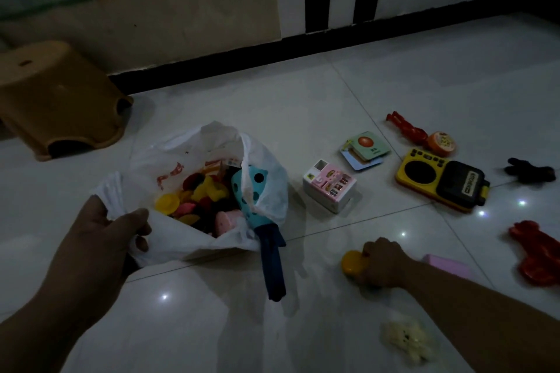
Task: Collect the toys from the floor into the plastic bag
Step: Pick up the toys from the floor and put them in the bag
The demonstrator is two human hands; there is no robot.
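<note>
A white plastic bag (169, 154) lies open on the tiled floor, filled with several colourful toys. A teal dotted toy with a dark blue handle (272, 266) sticks out of its mouth. My left hand (103, 239) grips the bag's near rim. My right hand (383, 263) is closed around a yellow toy (351, 263) on the floor to the right of the bag. Loose toys lie further right: a pink and white box toy (328, 186), picture cards (365, 150), a yellow and black radio toy (439, 180) and a pink block (448, 266).
A brown plastic stool (57, 100) stands at the left by the wall. Red plastic toys (536, 254) (406, 129), an orange round toy (444, 144), a dark figure (530, 174) and a pale fluffy toy (406, 342) lie on the floor at the right.
</note>
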